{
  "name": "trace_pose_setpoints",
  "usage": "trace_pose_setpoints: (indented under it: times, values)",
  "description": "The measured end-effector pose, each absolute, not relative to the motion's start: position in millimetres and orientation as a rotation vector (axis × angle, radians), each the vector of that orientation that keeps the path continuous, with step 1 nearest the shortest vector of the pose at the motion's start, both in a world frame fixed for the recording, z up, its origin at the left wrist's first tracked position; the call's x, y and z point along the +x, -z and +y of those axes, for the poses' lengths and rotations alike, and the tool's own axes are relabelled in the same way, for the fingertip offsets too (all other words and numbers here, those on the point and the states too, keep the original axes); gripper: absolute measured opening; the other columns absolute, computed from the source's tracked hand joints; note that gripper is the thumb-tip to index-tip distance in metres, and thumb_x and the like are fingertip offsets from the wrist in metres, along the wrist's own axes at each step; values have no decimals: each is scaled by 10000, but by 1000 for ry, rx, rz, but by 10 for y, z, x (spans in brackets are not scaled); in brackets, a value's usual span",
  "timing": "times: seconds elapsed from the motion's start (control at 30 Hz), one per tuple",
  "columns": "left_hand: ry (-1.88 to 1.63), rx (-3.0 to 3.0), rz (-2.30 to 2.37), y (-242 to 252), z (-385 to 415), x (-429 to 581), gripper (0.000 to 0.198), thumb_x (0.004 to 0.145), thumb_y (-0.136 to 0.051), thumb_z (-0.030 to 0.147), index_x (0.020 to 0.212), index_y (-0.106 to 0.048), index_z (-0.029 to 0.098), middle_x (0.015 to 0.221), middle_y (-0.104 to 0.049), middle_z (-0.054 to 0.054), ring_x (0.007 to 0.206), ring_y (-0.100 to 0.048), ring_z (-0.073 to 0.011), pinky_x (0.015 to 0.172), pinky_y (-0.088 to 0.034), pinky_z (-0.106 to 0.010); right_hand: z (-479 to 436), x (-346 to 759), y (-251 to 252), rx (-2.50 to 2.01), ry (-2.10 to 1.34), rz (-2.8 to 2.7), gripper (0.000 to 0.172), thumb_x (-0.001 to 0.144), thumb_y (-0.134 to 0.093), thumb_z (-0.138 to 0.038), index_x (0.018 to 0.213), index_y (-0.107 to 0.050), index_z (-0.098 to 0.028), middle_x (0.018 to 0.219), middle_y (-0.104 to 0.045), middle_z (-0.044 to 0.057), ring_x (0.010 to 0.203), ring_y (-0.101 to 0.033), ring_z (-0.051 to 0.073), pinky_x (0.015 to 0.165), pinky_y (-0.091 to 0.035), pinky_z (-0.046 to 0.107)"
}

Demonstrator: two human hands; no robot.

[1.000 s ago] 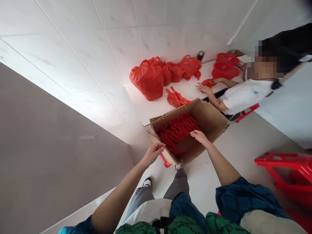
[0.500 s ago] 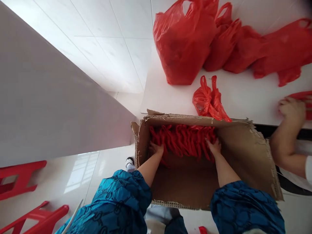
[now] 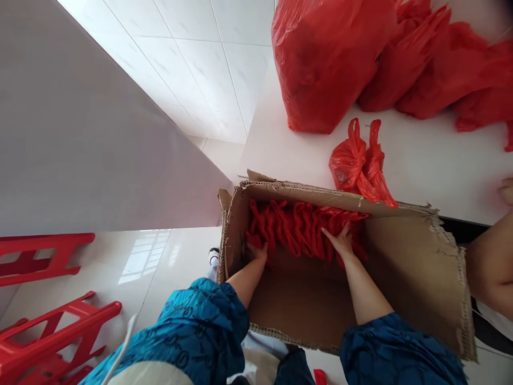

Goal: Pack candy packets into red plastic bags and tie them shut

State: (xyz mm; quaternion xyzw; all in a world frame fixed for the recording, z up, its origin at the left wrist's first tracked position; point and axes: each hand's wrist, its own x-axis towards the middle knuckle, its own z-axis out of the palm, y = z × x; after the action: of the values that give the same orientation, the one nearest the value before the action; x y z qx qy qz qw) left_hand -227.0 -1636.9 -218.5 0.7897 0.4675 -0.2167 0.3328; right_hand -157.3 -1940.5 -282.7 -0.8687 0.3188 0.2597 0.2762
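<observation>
The box (image 3: 412, 262) had torn cardboard edges, with open floor on its near side. The left hand (image 3: 257, 253) and right hand (image 3: 342, 244) were apart — both at the crinkled red bags (image 3: 298, 227) lining its far wall; their grip I couldn't tell. Beyond, a small bag (image 3: 348, 164) and bulging sacks (image 3: 326, 69) crowded the smooth table (image 3: 266, 141).
</observation>
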Motion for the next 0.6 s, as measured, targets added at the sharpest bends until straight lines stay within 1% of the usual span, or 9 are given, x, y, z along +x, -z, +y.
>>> trace_pose_setpoints:
  times: [0.13, 0.2, 0.27, 0.3, 0.37, 0.43, 0.47, 0.53, 0.6]
  values:
    - [479, 2127, 1121, 2294, -16259, -1852, 363, 964, -585, 358, 1277, -583, 174, 1335, -570, -115, 1176, -585, -254, 994, -506, -483, -19281, -1585, 2868, -2352, -745, 796, 1366, 612, -641, -861, 1585, 94, -246, 1629, -51, 259, 1491, -134, 479, 1163, -231, 545]
    - [439, 2145, 1115, 2333, -16264, -1680, 392, 997, -495, 401, 1339, -551, 218, 1470, -461, -132, 1328, -476, -297, 1083, -423, -513, -19178, -1569, 2881, -2352, -781, 766, 1376, 597, -636, -875, 1586, 92, -254, 1636, -14, 249, 1500, -107, 467, 1171, -225, 528]
    - [436, 2141, 1145, 2367, -16315, -1592, 515, 982, -458, 501, 1441, -459, 268, 1581, -307, -143, 1449, -316, -359, 1132, -341, -545, -19060, -1534, 2886, -2344, -826, 754, 1396, 574, -615, -904, 1586, 100, -260, 1636, 21, 256, 1491, -140, 475, 1158, -246, 536]
    - [448, 2131, 1157, 2385, -16356, -1578, 623, 937, -503, 566, 1485, -401, 287, 1613, -239, -148, 1478, -249, -393, 1133, -320, -563, -18999, -1512, 2887, -2340, -848, 756, 1405, 563, -601, -919, 1585, 107, -264, 1634, 41, 263, 1480, -170, 487, 1143, -267, 548]
    - [507, 2110, 1135, 2435, -16466, -1587, 938, 764, -686, 656, 1540, -293, 303, 1650, -118, -166, 1492, -158, -463, 1116, -299, -616, -18880, -1468, 2894, -2334, -889, 768, 1426, 544, -578, -944, 1583, 125, -265, 1627, 85, 281, 1452, -227, 515, 1102, -311, 575]
    - [591, 2088, 1057, 2506, -16603, -1602, 1190, 586, -838, 634, 1557, -239, 295, 1661, -5, -186, 1487, -85, -516, 1104, -261, -667, -18767, -1431, 2916, -2336, -924, 765, 1447, 544, -571, -951, 1582, 144, -240, 1615, 109, 310, 1432, -265, 529, 1072, -336, 583]
    - [615, 2073, 1015, 2547, -16673, -1601, 1240, 541, -880, 594, 1555, -239, 284, 1660, 30, -194, 1482, -58, -531, 1100, -245, -682, -18713, -1419, 2935, -2340, -938, 752, 1454, 553, -572, -947, 1581, 153, -218, 1608, 104, 327, 1424, -287, 525, 1063, -343, 576]
    - [612, 2031, 974, 2634, -16793, -1580, 1197, 545, -910, 496, 1534, -283, 251, 1655, 40, -205, 1474, -17, -545, 1091, -247, -684, -18620, -1415, 2994, -2360, -955, 715, 1466, 577, -583, -931, 1575, 172, -168, 1595, 55, 364, 1395, -356, 508, 1051, -357, 560]
    - [564, 1988, 999, 2710, -16847, -1551, 1054, 614, -888, 392, 1498, -343, 217, 1648, 5, -213, 1469, 8, -544, 1082, -272, -670, -18558, -1441, 3069, -2398, -948, 670, 1452, 616, -589, -903, 1564, 194, -130, 1573, -55, 396, 1334, -452, 492, 1027, -380, 563]
